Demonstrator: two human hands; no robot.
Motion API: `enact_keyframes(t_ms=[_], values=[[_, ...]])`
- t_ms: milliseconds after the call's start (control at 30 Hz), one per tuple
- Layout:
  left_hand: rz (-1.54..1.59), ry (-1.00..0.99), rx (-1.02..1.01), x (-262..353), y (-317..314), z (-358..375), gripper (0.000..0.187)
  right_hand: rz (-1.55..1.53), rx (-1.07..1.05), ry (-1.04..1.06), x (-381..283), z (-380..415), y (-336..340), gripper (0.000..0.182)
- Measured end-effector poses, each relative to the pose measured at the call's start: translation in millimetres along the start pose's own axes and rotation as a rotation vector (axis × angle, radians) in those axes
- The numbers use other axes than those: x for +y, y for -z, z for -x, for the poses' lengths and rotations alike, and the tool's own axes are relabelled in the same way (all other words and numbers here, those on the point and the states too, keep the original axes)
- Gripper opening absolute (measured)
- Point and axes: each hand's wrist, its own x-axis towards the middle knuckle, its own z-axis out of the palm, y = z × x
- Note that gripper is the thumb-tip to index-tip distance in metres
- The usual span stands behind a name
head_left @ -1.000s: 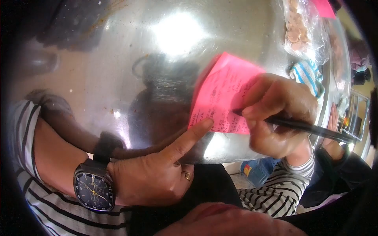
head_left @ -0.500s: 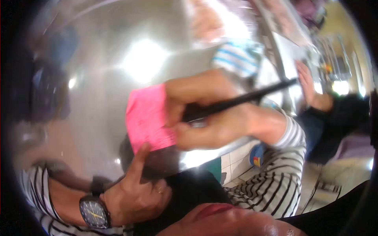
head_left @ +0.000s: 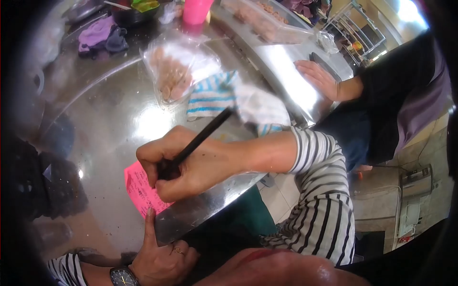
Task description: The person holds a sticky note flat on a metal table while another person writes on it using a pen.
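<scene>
Pink note [head_left: 139, 191] lying flat on steel worktop [head_left: 109, 124] close to near edge, covered in handwriting, partly hidden under writing hand. Worktop itself shiny, reflecting overhead light, stretching away to upper left. Beside it on right, another person in dark clothing, one hand [head_left: 318, 78] resting flat on neighbouring steel surface. Striped sleeve [head_left: 322, 190] running from lower right up to wearer's right hand [head_left: 188, 164], curled into a fist above note's right part, fingers closed round black pen [head_left: 200, 138], pen shaft slanting up and to the right, tip hidden by fingers. Behind that hand, blue-and-white striped cloth [head_left: 212, 97] crumpled on worktop, touching clear plastic bag [head_left: 176, 71] of pale round pieces, just beyond. Farther back, purple cloth [head_left: 98, 35] near top left, pink cup [head_left: 196, 10] at top centre, clear tray [head_left: 267, 19] of food to its right. Left hand [head_left: 160, 257] at bottom edge, forefinger stretched straight up, tip pressing note's lower corner, other fingers loosely bent, gripping nothing. Ring [head_left: 177, 250] on one bent finger. Wristwatch [head_left: 123, 276] with dark dial on left wrist, half cut off by frame edge.
</scene>
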Motion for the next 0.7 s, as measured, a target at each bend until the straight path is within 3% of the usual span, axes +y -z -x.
enact_keyframes(t_ms=[67, 267, 333, 400, 467, 533, 700], values=[[-0.015, 0.015, -0.028, 1, 2, 3, 0.013, 0.097, -0.008, 0.102, 2, -2, -2, 0.006], [0.001, 0.016, -0.002, 1, 6, 13, 0.016, 0.098, 0.011, 0.088, -3, -5, -12, 0.010], [0.090, -0.087, 0.128, -5, 0, 12, 0.016, 0.093, -0.011, 0.104, -3, -4, -9, 0.010], [0.106, -0.083, 0.099, -9, 4, 7, 0.016, 0.228, 0.020, 0.067, -7, -5, -1, 0.009], [0.139, -0.043, 0.062, -11, 5, 6, 0.016, 0.199, 0.027, 0.080, -1, -7, 0, 0.008], [-0.044, -0.137, 0.117, -11, 1, 5, 0.022, 0.235, 0.040, 0.017, -4, -7, 3, 0.009], [0.118, -0.095, 0.177, -21, -3, 25, 0.017, 0.156, 0.079, 0.120, 11, -21, -15, 0.010]])
